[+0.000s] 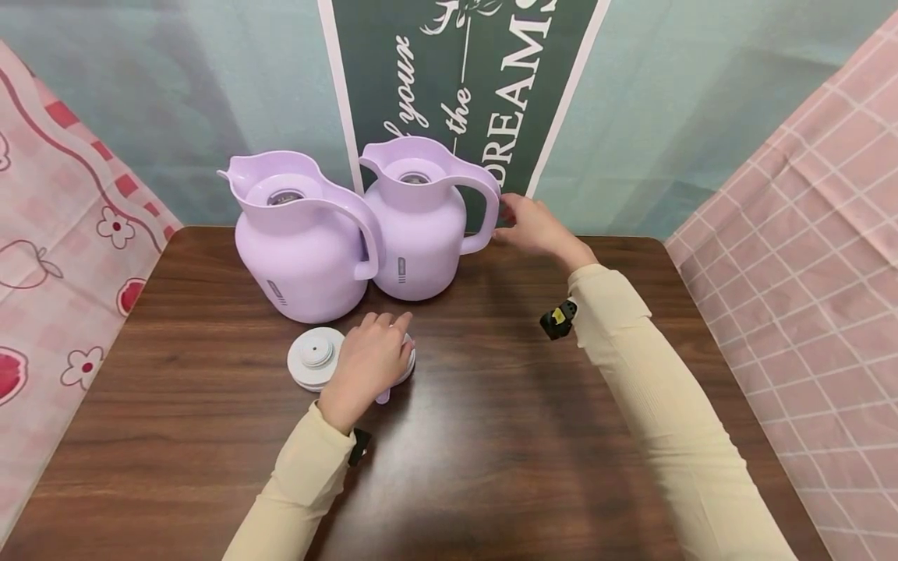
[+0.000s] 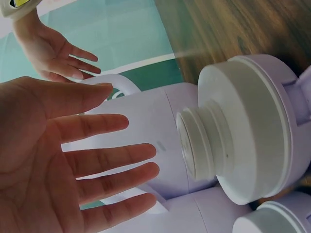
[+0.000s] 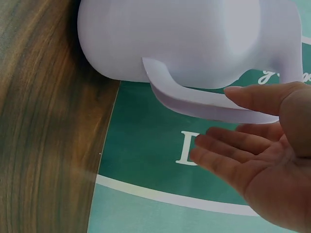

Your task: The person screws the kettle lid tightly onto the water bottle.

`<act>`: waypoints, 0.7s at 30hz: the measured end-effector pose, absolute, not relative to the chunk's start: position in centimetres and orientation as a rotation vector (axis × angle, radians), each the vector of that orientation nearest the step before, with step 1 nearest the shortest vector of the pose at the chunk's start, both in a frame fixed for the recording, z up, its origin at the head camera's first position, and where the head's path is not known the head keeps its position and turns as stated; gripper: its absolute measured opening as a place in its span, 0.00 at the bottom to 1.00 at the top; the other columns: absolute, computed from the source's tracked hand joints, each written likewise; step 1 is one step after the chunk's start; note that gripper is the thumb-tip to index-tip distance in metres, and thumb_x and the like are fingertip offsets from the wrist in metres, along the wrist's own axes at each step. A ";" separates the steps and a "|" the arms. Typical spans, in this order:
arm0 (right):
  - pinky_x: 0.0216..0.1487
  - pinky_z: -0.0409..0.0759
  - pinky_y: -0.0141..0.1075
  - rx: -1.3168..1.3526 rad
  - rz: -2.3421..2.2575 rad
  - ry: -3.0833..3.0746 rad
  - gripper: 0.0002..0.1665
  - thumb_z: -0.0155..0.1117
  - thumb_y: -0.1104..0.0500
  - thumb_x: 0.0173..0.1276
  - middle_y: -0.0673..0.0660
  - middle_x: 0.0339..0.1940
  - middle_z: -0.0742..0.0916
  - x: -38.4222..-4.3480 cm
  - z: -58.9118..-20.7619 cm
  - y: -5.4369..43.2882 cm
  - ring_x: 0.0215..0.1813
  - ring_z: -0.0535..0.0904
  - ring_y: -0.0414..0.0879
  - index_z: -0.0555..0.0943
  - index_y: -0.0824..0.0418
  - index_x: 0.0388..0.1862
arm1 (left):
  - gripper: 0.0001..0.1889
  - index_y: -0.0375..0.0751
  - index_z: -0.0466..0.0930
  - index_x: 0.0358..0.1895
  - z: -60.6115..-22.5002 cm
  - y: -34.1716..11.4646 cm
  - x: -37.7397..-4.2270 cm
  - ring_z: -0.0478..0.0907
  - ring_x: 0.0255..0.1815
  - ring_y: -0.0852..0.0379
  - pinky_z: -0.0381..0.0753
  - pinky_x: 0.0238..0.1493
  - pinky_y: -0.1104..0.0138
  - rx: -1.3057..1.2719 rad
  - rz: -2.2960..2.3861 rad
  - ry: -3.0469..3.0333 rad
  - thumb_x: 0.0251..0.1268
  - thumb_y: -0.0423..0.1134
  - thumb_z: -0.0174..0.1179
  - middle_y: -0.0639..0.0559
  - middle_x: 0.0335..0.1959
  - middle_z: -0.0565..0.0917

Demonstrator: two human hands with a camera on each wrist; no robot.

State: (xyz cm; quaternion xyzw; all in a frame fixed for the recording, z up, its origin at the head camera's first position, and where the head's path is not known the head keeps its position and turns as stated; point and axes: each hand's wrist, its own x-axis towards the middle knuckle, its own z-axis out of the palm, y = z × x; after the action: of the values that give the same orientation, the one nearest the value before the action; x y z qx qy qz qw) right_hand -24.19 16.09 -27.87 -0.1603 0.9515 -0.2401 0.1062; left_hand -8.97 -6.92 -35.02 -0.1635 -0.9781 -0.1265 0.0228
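Observation:
Two lilac thermos jugs stand side by side without lids, the left jug (image 1: 302,265) slightly nearer than the right jug (image 1: 417,241). Two lids lie upside down in front of them: one lid (image 1: 316,357) in plain sight, the other lid (image 2: 243,131) mostly covered by my left hand (image 1: 369,354) in the head view. That hand hovers over the second lid with its fingers spread, apart from it in the left wrist view. Beside the right jug's handle (image 3: 204,104) is my right hand (image 3: 262,150), thumb on one side, fingers loosely bent and not closed round it.
Everything stands on a brown wooden table (image 1: 491,467). Behind the jugs hangs a pale green cloth with a dark green lettered panel (image 1: 449,70). Pink patterned cloths flank the table on the left (image 1: 63,273) and right (image 1: 807,273).

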 end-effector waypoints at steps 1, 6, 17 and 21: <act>0.58 0.66 0.49 -0.458 -0.731 2.796 0.32 0.59 0.62 0.62 0.68 0.58 0.74 -24.2 -27.9 16.0 0.58 0.70 0.59 0.62 0.69 0.63 | 0.21 0.37 0.75 0.55 -35.0 -6.8 -9.0 0.73 0.44 0.42 0.74 0.39 0.52 -0.509 -0.392 -3.035 0.59 0.40 0.57 0.40 0.43 0.79; 0.55 0.69 0.49 -0.416 -0.893 2.754 0.33 0.57 0.66 0.64 0.68 0.59 0.72 -24.5 -28.2 15.9 0.59 0.70 0.58 0.57 0.67 0.65 | 0.21 0.37 0.74 0.56 -34.9 -6.4 -9.1 0.72 0.47 0.43 0.74 0.41 0.53 -0.527 -0.376 -3.067 0.61 0.42 0.57 0.40 0.45 0.78; 0.53 0.71 0.48 -0.416 -0.945 2.749 0.27 0.55 0.69 0.64 0.69 0.57 0.72 -25.4 -28.3 15.5 0.56 0.72 0.58 0.59 0.69 0.60 | 0.21 0.38 0.75 0.55 -35.2 -6.2 -9.1 0.72 0.47 0.43 0.74 0.39 0.53 -0.535 -0.356 -3.035 0.60 0.42 0.58 0.40 0.45 0.79; 0.53 0.71 0.48 -0.402 -0.933 2.743 0.26 0.56 0.69 0.63 0.69 0.56 0.73 -25.4 -28.1 15.6 0.55 0.73 0.58 0.61 0.69 0.60 | 0.21 0.38 0.74 0.55 -35.1 -6.2 -9.1 0.71 0.47 0.43 0.74 0.40 0.53 -0.538 -0.362 -3.038 0.60 0.42 0.58 0.40 0.45 0.78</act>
State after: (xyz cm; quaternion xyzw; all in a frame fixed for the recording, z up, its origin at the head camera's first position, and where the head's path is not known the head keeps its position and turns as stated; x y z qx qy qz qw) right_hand -25.45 15.57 -28.13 -0.1365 0.9323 -0.3171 0.1078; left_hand -9.13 -6.20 -35.11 -0.1731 -0.9778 -0.1165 0.0178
